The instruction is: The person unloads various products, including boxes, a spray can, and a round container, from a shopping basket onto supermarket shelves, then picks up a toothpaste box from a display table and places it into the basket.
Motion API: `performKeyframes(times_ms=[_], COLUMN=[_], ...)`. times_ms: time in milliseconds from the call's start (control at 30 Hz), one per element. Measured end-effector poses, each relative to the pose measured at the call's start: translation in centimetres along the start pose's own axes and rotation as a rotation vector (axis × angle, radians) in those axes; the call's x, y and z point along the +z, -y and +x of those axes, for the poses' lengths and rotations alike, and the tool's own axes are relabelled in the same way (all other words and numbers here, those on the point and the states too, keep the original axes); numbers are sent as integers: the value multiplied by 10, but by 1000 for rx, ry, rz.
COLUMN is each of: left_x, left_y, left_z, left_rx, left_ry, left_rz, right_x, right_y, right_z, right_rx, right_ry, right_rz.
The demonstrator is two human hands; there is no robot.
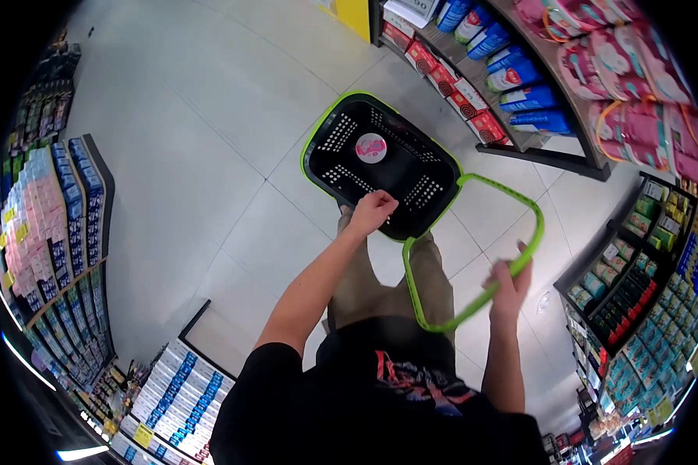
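A black shopping basket [396,191] with a lime-green rim hangs or stands in front of my legs; I cannot tell whether it touches the floor. On its inside bottom is a round pink and white sticker [371,148]. My right hand [510,285] is closed around the green basket handle [540,225], which is swung out toward my body. Over the basket's near side is my left hand [374,211], its fingers curled together. Whatever those fingers hold, if anything, is hidden.
At the upper right a shelf [512,139] carries blue packs [515,76], red boxes [444,81] and pink packages [624,66]. Stocked shelves [105,186] line the left, with another display [178,395] at the lower left. More racks [624,271] stand at right. Pale floor tiles [209,116] lie between.
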State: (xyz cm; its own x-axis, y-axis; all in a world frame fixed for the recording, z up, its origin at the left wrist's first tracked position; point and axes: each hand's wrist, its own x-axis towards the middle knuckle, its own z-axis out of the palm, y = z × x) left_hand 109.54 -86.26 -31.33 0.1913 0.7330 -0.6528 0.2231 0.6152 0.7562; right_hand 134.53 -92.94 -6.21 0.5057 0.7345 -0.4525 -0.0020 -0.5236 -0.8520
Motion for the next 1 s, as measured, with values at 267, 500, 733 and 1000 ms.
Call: performKeyframes(times_ms=[267, 500, 733, 1000], left_x=[-47, -59, -52, -63], left_y=[149, 259, 282, 291], left_z=[224, 341, 375, 409], left_rx=[-282, -195, -535, -153], left_ry=[-283, -458, -464, -368], left_rz=[379, -280, -386, -823], right_x=[-14, -13, -26, -39], right_y=[-18, 2, 1, -10], right_z=[-6, 0, 15, 28], right_rx=[109, 217, 174, 161], right_ry=[-504, -636, -657, -596], right_rz=[-529, -702, -760, -793])
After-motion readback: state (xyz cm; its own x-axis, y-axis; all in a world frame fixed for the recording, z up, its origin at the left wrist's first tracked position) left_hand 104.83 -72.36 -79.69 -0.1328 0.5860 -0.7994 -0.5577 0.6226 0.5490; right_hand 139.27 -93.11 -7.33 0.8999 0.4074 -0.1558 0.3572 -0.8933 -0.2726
